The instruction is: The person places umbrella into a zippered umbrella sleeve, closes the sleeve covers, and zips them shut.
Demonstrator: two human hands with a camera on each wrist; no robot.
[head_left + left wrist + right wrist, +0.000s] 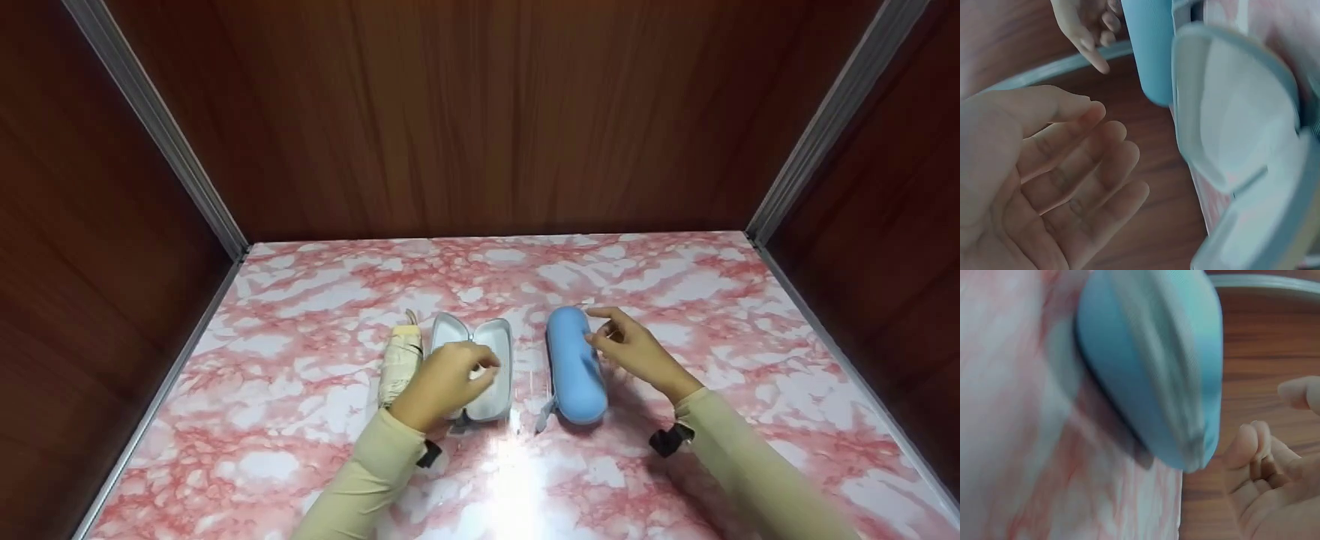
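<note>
An opened pale grey glasses case [496,339] lies on the table with its two halves spread and their light lining showing. Above it hovers my left hand [448,379], fingers loosely bent and holding nothing; the left wrist view shows a gap between that hand [1067,185] and the case [1241,107]. To the right lies a long, rounded blue case [576,367], with a grey band along its side in the right wrist view. My right hand [628,349] is at its right side, fingers loosely bent around nothing, apart from it in the right wrist view.
A folded cream umbrella [401,361] lies just left of the glasses case, partly behind my left hand. The table [300,300] has a red and white marbled top. Dark wooden panels [480,120] with metal edges stand behind it and on both sides.
</note>
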